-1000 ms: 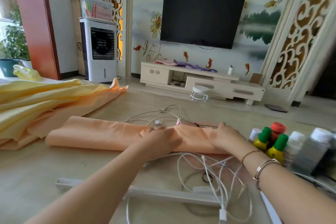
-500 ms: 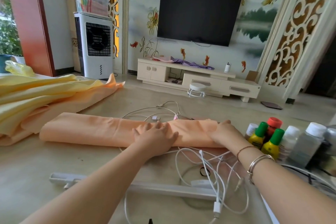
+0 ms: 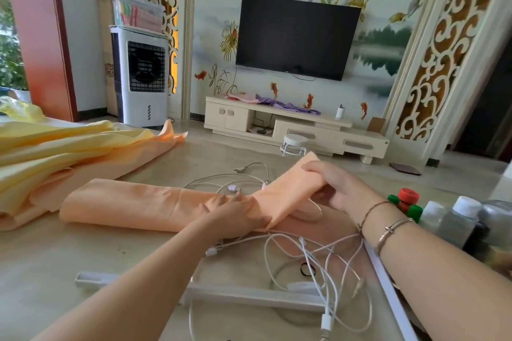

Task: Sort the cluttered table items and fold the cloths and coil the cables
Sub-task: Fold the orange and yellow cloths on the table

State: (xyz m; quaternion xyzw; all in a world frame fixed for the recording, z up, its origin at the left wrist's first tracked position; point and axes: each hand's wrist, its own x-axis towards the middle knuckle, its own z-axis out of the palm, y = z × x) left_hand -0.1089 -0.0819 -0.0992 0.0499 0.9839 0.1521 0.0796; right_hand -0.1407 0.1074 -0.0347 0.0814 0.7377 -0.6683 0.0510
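Observation:
A long folded peach cloth [image 3: 133, 203] lies across the middle of the table. My left hand [image 3: 235, 212] presses flat on its middle. My right hand [image 3: 336, 187] grips the cloth's right end and holds it lifted off the table, tilted up toward the far side. Tangled white cables [image 3: 318, 266] lie in front of the cloth near my arms, and more white cables [image 3: 243, 177] lie behind it. A heap of yellow and peach cloths [image 3: 55, 152] sits at the far left.
Several small bottles [image 3: 454, 219] with red, green and white caps stand at the right edge. A white bar [image 3: 249, 295] lies near the front of the table [image 3: 55, 263]. A black hair tie [image 3: 307, 268] lies among the cables.
My right hand has taken hold of the cloth's right end and raised it off the table. My left hand stays pressed on the cloth's middle.

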